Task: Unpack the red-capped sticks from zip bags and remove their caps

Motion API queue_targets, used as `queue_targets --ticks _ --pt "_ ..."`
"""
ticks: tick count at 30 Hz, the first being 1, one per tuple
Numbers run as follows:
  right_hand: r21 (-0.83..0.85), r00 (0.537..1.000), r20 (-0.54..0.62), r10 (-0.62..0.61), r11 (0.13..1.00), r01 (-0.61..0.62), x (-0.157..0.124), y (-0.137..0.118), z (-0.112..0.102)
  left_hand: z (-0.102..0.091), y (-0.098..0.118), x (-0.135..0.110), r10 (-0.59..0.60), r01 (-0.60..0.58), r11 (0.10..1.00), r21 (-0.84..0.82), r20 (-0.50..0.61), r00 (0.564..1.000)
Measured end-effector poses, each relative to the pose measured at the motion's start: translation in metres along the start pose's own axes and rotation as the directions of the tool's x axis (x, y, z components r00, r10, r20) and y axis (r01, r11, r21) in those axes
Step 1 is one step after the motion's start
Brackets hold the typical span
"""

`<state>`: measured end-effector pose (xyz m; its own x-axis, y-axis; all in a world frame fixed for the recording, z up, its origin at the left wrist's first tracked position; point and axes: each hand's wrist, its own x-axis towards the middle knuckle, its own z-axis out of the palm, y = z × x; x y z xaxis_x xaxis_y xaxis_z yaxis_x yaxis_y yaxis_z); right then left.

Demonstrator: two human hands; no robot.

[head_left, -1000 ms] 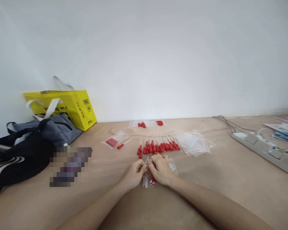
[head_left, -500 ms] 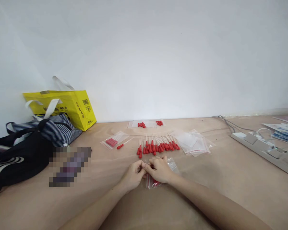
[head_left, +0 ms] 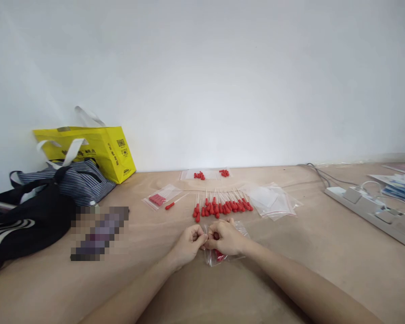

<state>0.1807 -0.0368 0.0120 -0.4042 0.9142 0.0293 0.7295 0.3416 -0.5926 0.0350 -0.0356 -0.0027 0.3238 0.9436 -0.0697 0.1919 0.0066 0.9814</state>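
Observation:
A clear zip bag (head_left: 211,259) with red bulbs inside lies at the table's near middle. My left hand (head_left: 190,243) is closed, thumb and forefinger pinching the bag's left edge. Right beside it, my right hand (head_left: 227,238) pinches the same edge and covers much of the bag. Just beyond both hands is a row of droppers (head_left: 219,207) with red rubber bulbs and thin clear stems. One dropper (head_left: 169,206) lies apart on the left, near a small zip bag (head_left: 164,196) of red bulbs.
Flat zip bags (head_left: 273,200) are stacked right of the row. Another bag with red-bulbed pieces (head_left: 199,176) lies by the wall. A power strip (head_left: 367,216) stands at right. A yellow bag (head_left: 118,155), a striped bag (head_left: 87,182) and a black bag (head_left: 30,220) crowd the left.
My right hand's fingers have curled into a pinch beside the left fingertips. The bag between them has shifted slightly left; the droppers stay put.

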Motion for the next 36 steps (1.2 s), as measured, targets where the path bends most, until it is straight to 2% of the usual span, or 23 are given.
queue_targets --ticks 5,8,11,14,17,20,24,27,30,33,36 --pt "-0.060 0.997 -0.047 -0.058 0.997 0.055 0.000 0.000 0.002 0.001 -0.002 0.001 0.007 -0.007 1.000 -0.021 -0.007 1.000" --pt "-0.206 0.996 -0.047 -0.080 0.976 0.069 -0.003 -0.003 0.001 0.001 -0.005 0.003 0.031 -0.031 0.999 -0.007 -0.032 0.999" --pt "-0.382 0.993 -0.034 -0.113 0.920 0.092 -0.007 -0.008 0.000 0.001 -0.008 0.004 0.070 -0.069 0.997 0.021 -0.036 0.997" --pt "-0.429 0.986 -0.031 -0.164 0.893 0.135 -0.009 -0.009 0.001 0.000 -0.011 0.005 0.132 -0.130 0.990 0.057 -0.036 0.991" --pt "-0.333 0.986 -0.048 -0.158 0.934 0.134 -0.006 -0.006 0.007 -0.001 -0.012 0.006 0.175 -0.170 0.981 0.090 -0.054 0.983" --pt "-0.219 0.986 -0.124 -0.111 0.972 0.082 -0.003 -0.002 0.017 0.000 -0.014 0.006 0.185 -0.172 0.975 0.142 -0.087 0.979" --pt "-0.145 0.972 -0.227 -0.061 0.989 0.029 -0.002 -0.001 0.029 0.002 -0.020 0.006 0.223 -0.167 0.939 0.300 -0.163 0.961" --pt "-0.108 0.956 -0.292 0.021 0.993 -0.055 -0.004 0.000 0.031 0.004 -0.023 0.005 0.252 -0.144 0.901 0.409 -0.222 0.942" --pt "-0.057 0.947 -0.309 0.087 0.992 -0.110 -0.007 0.002 0.028 0.003 -0.021 0.005 0.248 -0.124 0.882 0.454 -0.225 0.942" --pt "0.011 0.957 -0.286 0.042 0.999 -0.040 -0.010 0.008 0.023 -0.001 -0.016 0.004 0.241 -0.127 0.882 0.454 -0.202 0.949" --pt "0.121 0.960 -0.271 -0.074 0.986 0.111 -0.014 0.017 0.014 -0.009 -0.010 0.002 0.250 -0.157 0.901 0.403 -0.189 0.950"
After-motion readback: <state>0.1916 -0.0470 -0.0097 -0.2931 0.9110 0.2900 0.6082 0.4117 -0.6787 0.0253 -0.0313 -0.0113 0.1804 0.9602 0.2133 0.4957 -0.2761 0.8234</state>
